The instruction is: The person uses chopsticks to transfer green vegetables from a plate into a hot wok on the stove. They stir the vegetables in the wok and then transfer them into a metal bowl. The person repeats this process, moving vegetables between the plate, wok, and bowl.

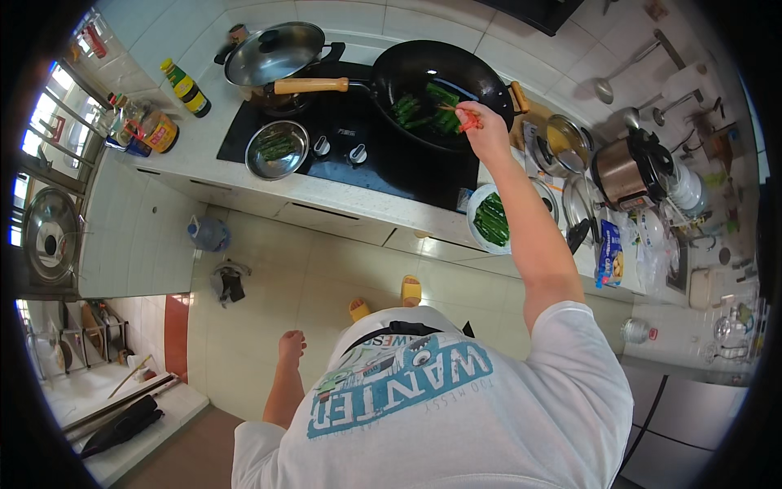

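My right hand (482, 125) grips a pair of chopsticks (449, 108) with red upper ends, held over a black wok (482, 79). Their tips are among long green vegetable pieces (443, 95) in the wok. The wok, with a wooden handle (311, 85) pointing left, sits on a black glass cooktop (391, 174). Below my right forearm, a white bowl (471, 229) holds more green pieces (490, 220). A steel bowl (252, 162) with darker, wrinkled green pieces (275, 147) rests at the cooktop's left. Hanging low over the floor, my left hand (292, 344) has curled fingers and no visible object.
A lidded steel pot (275, 55) stands behind the steel bowl. Sauce bottles (186, 88) and an oil bottle (160, 129) line the left counter. To the right are a small pot (559, 143), a pressure cooker (629, 168) and a blue snack bag (610, 253). A water jug (209, 234) is on the floor.
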Demonstrator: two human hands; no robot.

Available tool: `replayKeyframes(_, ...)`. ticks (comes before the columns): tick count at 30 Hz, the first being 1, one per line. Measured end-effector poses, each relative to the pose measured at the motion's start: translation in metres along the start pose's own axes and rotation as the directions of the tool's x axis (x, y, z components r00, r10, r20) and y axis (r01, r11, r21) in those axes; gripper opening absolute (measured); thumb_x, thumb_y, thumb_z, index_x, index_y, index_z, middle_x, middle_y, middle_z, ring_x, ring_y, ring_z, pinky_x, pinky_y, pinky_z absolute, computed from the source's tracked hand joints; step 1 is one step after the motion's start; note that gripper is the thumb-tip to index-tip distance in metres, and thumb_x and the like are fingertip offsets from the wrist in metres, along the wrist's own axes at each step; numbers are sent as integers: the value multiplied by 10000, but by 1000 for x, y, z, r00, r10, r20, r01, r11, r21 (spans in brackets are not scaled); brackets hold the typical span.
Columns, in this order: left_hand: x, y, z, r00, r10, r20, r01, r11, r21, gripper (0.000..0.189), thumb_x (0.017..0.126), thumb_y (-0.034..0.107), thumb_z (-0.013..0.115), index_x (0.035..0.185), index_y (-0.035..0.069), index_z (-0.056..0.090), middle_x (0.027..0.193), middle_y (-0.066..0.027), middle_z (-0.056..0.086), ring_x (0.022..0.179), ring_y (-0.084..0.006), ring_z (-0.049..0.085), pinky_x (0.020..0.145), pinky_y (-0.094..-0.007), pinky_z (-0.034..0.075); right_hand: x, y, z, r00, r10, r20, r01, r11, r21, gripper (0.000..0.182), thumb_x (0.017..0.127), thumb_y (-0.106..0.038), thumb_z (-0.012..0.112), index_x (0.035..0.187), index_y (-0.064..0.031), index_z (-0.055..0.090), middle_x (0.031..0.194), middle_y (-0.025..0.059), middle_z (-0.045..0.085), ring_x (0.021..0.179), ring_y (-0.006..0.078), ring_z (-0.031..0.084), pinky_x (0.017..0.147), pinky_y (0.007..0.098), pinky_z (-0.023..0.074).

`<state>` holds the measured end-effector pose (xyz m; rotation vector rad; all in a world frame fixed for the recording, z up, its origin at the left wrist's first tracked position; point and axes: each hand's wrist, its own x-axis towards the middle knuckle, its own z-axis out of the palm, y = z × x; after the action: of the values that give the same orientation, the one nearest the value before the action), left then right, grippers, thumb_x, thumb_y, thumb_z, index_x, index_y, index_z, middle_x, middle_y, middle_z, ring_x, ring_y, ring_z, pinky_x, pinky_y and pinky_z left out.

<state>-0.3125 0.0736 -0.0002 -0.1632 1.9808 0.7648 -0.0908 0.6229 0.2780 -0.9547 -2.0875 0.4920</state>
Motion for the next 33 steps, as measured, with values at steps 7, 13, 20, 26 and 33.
replayKeyframes(7,7,4,1,999,32,9,-31,999,-23,242,832,203,564,1019,51,587,817,-25,600,626,-119,570,482,-259,415,-10,3,-23,996,70,60,-70,998,-2,149,849,-185,620,930,-61,636,815,104,632,714,226,610,647,290,475)
replayKeyframes(13,4,12,2,1000,10,22,-11,1000,20,245,834,204,561,1023,49,583,818,-26,600,628,-124,573,488,-262,416,-23,-19,-42,976,211,-60,-202,971,130,170,870,-198,602,915,-37,635,719,44,616,650,117,568,622,247,453)
replayKeyframes(20,10,19,-1,998,49,28,-49,999,16,244,835,210,565,1019,51,581,819,-24,599,626,-124,573,489,-264,417,-33,-25,-26,988,157,5,-156,972,178,161,858,-181,594,903,-30,628,701,63,609,637,136,553,609,262,441)
replayKeyframes(26,11,16,-4,999,29,31,-30,1000,8,243,833,212,570,1018,55,583,817,-23,597,625,-124,572,481,-266,415,-30,-18,-12,984,180,-8,-173,959,224,182,868,-196,591,935,-31,630,756,94,626,658,159,575,635,270,455)
replayKeyframes(33,11,-2,-10,1000,-10,20,10,1000,14,240,833,213,567,1015,58,587,826,-30,598,627,-127,576,484,-270,420,-32,-23,-9,974,207,-96,-183,960,213,194,870,-213,598,942,-37,637,774,100,634,676,180,588,652,278,463)
